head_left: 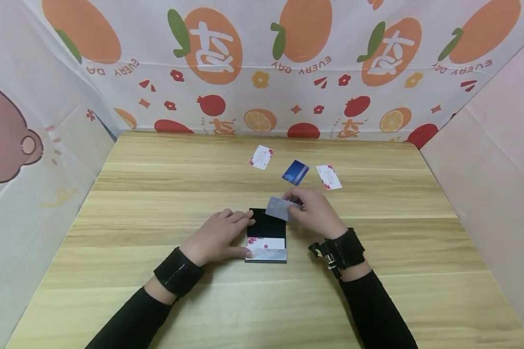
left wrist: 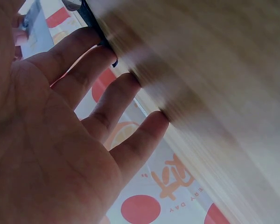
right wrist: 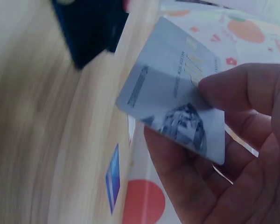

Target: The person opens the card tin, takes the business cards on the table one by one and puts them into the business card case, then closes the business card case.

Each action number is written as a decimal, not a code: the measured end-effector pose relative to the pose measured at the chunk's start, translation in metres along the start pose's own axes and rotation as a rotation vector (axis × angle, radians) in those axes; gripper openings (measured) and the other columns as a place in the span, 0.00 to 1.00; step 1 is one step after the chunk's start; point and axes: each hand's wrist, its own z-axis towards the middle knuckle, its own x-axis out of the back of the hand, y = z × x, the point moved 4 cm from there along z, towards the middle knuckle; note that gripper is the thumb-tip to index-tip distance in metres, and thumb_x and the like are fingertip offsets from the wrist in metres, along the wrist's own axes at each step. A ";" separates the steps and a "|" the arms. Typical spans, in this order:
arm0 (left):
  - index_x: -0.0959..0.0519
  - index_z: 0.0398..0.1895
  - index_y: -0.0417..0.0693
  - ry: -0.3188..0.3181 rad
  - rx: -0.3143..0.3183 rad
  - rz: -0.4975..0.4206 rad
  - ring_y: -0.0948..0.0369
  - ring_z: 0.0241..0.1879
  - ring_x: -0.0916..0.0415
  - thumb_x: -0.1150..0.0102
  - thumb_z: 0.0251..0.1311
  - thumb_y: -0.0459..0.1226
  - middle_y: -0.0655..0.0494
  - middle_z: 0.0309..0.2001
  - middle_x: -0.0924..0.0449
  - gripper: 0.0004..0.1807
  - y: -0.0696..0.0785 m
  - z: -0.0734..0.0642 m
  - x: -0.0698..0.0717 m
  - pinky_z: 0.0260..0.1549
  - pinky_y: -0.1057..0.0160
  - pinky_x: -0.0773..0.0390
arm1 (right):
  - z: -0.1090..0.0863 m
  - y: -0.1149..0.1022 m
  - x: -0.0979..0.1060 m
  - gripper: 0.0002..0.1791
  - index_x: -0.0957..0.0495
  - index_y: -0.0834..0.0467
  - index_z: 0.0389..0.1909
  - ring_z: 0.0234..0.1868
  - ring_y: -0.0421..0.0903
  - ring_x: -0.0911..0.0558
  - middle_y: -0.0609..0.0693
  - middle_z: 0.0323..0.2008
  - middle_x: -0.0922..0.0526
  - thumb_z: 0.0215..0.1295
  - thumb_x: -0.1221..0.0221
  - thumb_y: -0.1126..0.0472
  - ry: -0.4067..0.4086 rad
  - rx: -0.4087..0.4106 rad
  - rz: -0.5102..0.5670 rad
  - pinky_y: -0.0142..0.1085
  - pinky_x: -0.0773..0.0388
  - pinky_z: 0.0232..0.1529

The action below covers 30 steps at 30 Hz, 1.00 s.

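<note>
In the head view, an opened black card holder (head_left: 265,227) lies flat on the table with a white, red-flowered card (head_left: 270,243) in its lower half. My left hand (head_left: 218,237) rests at its left side, fingertips at the upper edge and thumb on the lower half. Seen from the left wrist, those fingers (left wrist: 123,100) are spread and fairly straight, tips down on the tabletop and holder edge. Above the holder's upper right corner, my right hand (head_left: 316,211) pinches a silver-grey bank card (right wrist: 172,88) between thumb and fingers, its printed face showing in the right wrist view.
Beyond the holder lie a blue card (head_left: 295,172) and two white flowered cards, one to the left (head_left: 261,157) and one to the right (head_left: 329,177). A fruit-printed cloth (head_left: 262,92) hangs behind the wooden table (head_left: 157,194), with pale cloth walls at both sides.
</note>
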 end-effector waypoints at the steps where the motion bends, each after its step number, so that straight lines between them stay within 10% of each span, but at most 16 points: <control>1: 0.26 0.67 0.46 -0.001 0.002 0.000 0.49 0.59 0.30 0.31 0.53 0.59 0.49 0.70 0.30 0.42 0.000 0.000 0.000 0.60 0.45 0.31 | 0.000 -0.002 -0.001 0.10 0.17 0.51 0.43 0.40 0.43 0.20 0.44 0.41 0.15 0.65 0.42 0.64 -0.018 0.014 0.010 0.39 0.20 0.44; 30: 0.28 0.68 0.40 -0.012 -0.003 0.033 0.48 0.58 0.29 0.30 0.53 0.59 0.48 0.69 0.30 0.45 0.000 0.002 0.008 0.59 0.45 0.29 | 0.002 -0.027 -0.040 0.12 0.16 0.51 0.49 0.38 0.39 0.25 0.40 0.38 0.21 0.67 0.40 0.63 -0.293 0.126 -0.070 0.34 0.26 0.40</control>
